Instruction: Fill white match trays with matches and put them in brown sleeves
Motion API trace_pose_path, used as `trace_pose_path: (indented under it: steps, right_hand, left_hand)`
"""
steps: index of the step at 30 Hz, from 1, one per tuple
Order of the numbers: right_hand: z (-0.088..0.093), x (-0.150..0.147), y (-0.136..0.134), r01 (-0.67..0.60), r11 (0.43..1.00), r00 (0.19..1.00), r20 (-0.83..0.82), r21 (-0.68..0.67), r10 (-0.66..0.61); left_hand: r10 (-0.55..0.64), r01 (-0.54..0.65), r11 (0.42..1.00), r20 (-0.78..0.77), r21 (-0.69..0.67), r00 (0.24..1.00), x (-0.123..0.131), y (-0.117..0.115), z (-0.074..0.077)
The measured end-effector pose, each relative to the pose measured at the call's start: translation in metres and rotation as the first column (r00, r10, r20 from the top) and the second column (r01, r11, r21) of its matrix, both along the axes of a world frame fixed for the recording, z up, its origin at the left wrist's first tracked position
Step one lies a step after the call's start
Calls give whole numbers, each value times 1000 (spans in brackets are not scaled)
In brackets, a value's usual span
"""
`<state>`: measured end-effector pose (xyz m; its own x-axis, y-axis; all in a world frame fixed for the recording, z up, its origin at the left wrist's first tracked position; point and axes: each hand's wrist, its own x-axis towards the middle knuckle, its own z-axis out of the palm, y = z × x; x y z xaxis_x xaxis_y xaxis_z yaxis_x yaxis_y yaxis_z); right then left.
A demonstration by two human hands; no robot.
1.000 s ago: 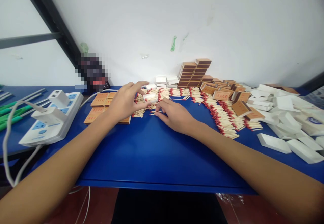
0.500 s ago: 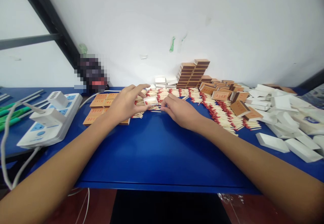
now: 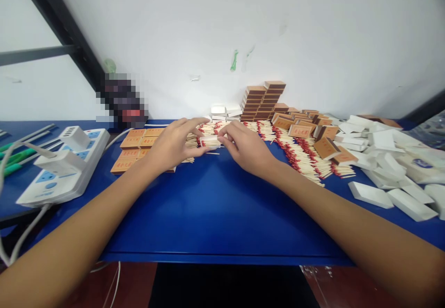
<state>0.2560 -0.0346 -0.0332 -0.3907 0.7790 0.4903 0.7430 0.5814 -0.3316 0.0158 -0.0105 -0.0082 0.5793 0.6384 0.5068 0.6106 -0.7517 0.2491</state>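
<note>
A small white matchbox tray lies between the thumb and fingers of my left hand, which grips it by its sides. Pale matchsticks show inside the tray, blurred. My right hand is closed in a pinch, its fingertips at the tray's right end; what they hold is too small to make out. Loose red-tipped matches spread behind both hands and off to the right. Left of my left hand, and partly hidden by it, orange matchboxes lie flat in rows.
Brown-sided matchboxes are stacked against the wall, with white trays beside them. More matchboxes and a heap of white trays lie at right. A power strip with cables stands at left on the blue table.
My right fingertips have moved left and now meet the tray's right end; they were a little apart from it before. My left hand keeps its grip. The view has shifted slightly.
</note>
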Motion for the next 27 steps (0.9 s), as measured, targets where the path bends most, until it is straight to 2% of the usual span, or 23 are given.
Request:
trace_pose_path:
  steps: [3,6,13,20,27]
  right_hand:
    - [-6,4,5,18,999,1000,-22,-37,-19]
    - [-12,3,7,-44,991,998,28,-126,47]
    - [-15,-2,8,-98,985,994,41,-142,105]
    - [-12,-2,6,-69,984,989,117,-166,89]
    - [-9,2,3,-122,977,986,91,-175,140]
  left_hand:
    - [97,-97,994,17,40,995,-5,3,5]
    - [140,-141,988,16,62,990,-8,5,6]
    - [139,-136,988,-42,70,989,-6,5,4]
    - [132,-130,990,-29,57,991,-6,6,4]
    - [132,-130,990,-32,59,991,-6,6,3]
